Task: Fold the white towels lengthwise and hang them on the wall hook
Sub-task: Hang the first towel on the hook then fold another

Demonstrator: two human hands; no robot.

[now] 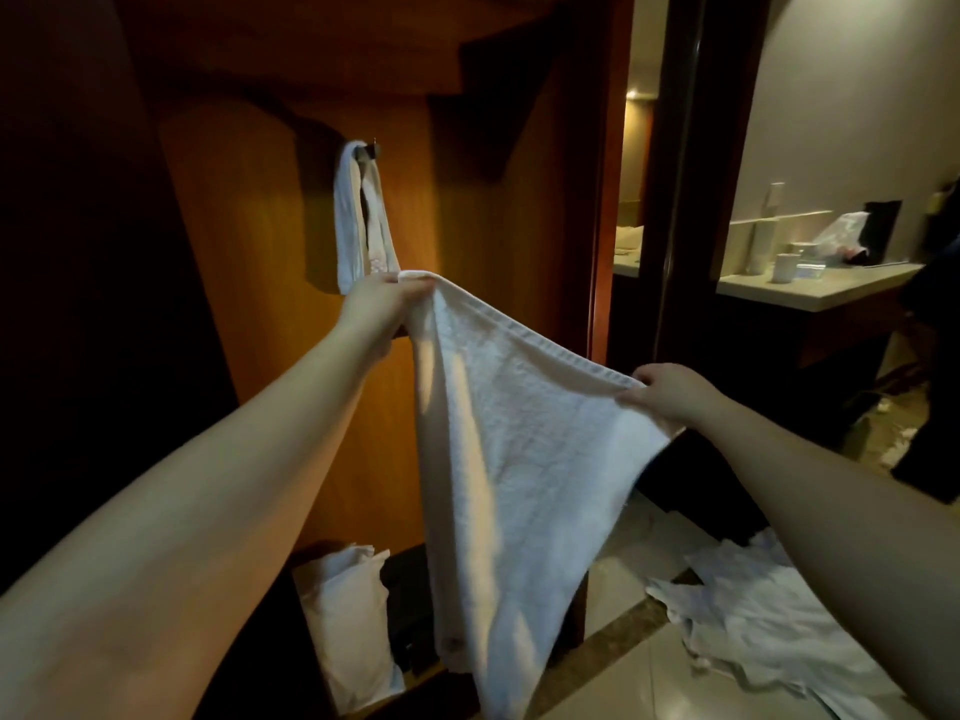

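white towel (pixel 514 449) held up in the air, spread by its top hem and hanging free in front of the wooden panel (pixel 249 241) — lower end draped down toward the floor, not yet folded lengthwise as far as i can judge. left hand (pixel 382 304) pinches one top corner, raised and close to the wall; right hand (pixel 670 392) grips the other corner, lower and nearer the body, so the hem sags between them. both hands grasping cloth, neither released. behind the left hand, one folded towel (pixel 356 215) already hangs from the wall hook (pixel 370 147), narrow and doubled over — so part of the job looks done. more white cloth waits: a heap on the floor (pixel 769 621) at lower right, and a pale bundle (pixel 348 610) standing low by the panel's base; cannot tell whether that one is a towel. left to do for this piece: bring the two corners together, smooth the fold, lift it onto the hook beside or over the hung one. room to move — open air between the arms; the door frame (pixel 602 200) stands just right of the panel, the hook is near the left hand. a tabletop (pixel 831 288) with cups sits well apart in the next room.
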